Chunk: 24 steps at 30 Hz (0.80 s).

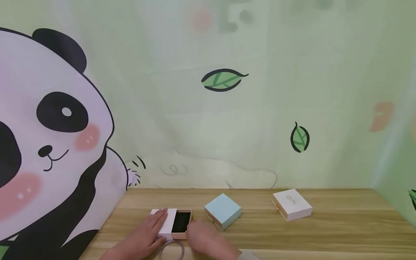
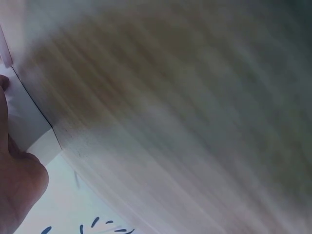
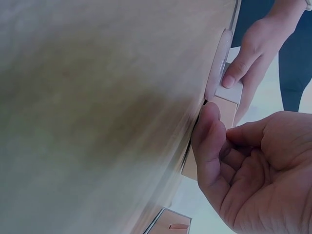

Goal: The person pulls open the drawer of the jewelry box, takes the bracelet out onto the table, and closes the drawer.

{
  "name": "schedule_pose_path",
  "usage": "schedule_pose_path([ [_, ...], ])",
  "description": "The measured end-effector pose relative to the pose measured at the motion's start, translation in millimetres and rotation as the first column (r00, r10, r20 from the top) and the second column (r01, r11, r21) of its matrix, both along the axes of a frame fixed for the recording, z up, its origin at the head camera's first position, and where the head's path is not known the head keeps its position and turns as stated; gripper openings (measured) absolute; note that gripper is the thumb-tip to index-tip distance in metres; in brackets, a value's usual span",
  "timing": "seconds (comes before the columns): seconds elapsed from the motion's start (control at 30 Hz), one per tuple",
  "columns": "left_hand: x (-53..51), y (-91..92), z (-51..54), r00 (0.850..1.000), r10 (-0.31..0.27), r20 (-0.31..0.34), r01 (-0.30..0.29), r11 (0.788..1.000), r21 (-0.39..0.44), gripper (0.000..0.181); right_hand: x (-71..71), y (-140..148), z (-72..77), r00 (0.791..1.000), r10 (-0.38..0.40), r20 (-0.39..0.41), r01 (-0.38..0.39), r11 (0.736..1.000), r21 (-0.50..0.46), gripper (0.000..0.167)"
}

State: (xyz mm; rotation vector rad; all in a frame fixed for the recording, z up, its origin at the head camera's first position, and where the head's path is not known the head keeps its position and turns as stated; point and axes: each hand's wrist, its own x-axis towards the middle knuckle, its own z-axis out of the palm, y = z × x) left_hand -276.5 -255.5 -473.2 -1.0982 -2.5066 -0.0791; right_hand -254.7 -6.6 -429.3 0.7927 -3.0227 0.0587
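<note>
A white drawer box (image 1: pixel 169 218) sits at the front left of the table, its drawer (image 1: pixel 181 222) partly out to the right and showing a black lining. My left hand (image 1: pixel 145 234) holds the white sleeve, fingers across the top and thumb (image 3: pixel 233 78) on the near side. At the drawer's right end, the curled fingers of my right hand (image 1: pixel 208 236) grip its edge; the exact contact is partly hidden. A pale pinkish bangle (image 1: pixel 183 250) is just in front of the box, between my hands. The left wrist view shows only part of the left hand (image 2: pixel 22 185) against the sleeve.
Right of the drawer box stands a light blue box (image 1: pixel 222 208). Another white box (image 1: pixel 292 204) with small lettering on its lid lies farther right. Behind the wooden table (image 1: pixel 341 224) hangs a green backdrop (image 1: pixel 260 119) with a panda print.
</note>
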Motion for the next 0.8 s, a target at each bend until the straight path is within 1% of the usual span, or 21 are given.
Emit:
schedule_pose_path([
  [0.07,0.5,-0.1,-1.2,1.0,-0.005,-0.013,0.005,1.0,-0.003,0.066,0.7,-0.7,-2.1,1.0,-0.009,-0.013,0.009,1.0,-0.002,0.019],
  [0.1,0.7,0.1,-1.1,1.0,-0.005,-0.01,0.005,1.0,0.003,0.066,0.7,-1.0,-2.4,1.0,-0.028,0.0,0.028,0.999,-0.034,0.02],
  [0.17,1.5,0.7,-0.2,1.0,-0.001,0.003,0.001,1.0,0.009,0.066,0.4,-1.4,-2.5,0.999,-0.041,-0.003,0.041,0.998,-0.05,0.022],
  [0.23,3.0,1.0,1.0,1.0,0.005,0.013,-0.005,1.0,0.004,0.066,1.8,-1.9,-2.8,0.999,-0.039,-0.002,0.039,0.998,-0.049,0.021],
  [0.3,5.1,0.6,2.1,1.0,0.007,0.017,-0.007,1.0,0.001,0.065,3.5,-2.3,-2.3,1.0,-0.019,-0.004,0.019,0.999,-0.032,0.02],
  [0.43,7.7,1.1,2.7,1.0,0.003,0.005,-0.003,1.0,0.003,0.065,5.2,-2.8,-0.5,1.0,-0.011,0.026,0.012,0.999,-0.041,0.02],
  [0.5,7.9,1.2,3.3,1.0,0.006,0.02,-0.006,1.0,0.015,0.065,4.2,-3.1,0.6,0.999,-0.021,0.047,0.024,0.998,-0.063,0.022],
  [0.53,8.0,1.6,3.8,0.999,0.014,0.038,-0.014,1.0,0.017,0.066,3.5,-3.4,0.9,0.997,-0.029,0.066,0.034,0.996,-0.08,0.023],
  [0.67,8.7,2.7,5.5,0.992,0.062,0.107,-0.062,0.998,0.0,0.067,1.5,-4.4,0.9,0.996,-0.036,0.086,0.044,0.995,-0.093,0.025],
  [0.73,9.3,3.3,6.0,0.989,0.081,0.127,-0.081,0.997,-0.012,0.067,1.1,-5.1,0.4,0.996,-0.039,0.082,0.047,0.995,-0.093,0.024],
  [0.8,9.4,3.5,5.5,0.99,0.085,0.117,-0.082,0.996,-0.026,0.067,1.3,-5.6,-0.3,0.996,-0.044,0.075,0.05,0.995,-0.081,0.023],
])
